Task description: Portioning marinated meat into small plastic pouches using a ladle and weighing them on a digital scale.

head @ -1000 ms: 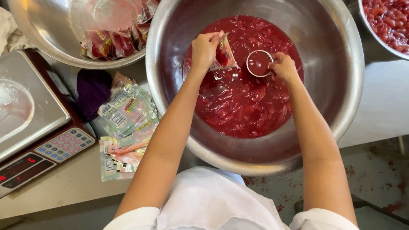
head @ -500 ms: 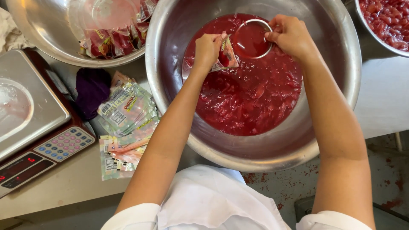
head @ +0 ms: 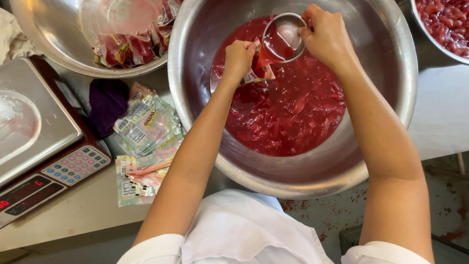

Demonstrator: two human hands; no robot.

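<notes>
Pouch in left hand, ladle tipped above, red-filled bowl

A small steel ladle tips red liquid into an open plastic pouch, held above red fruit pulp.
</notes>
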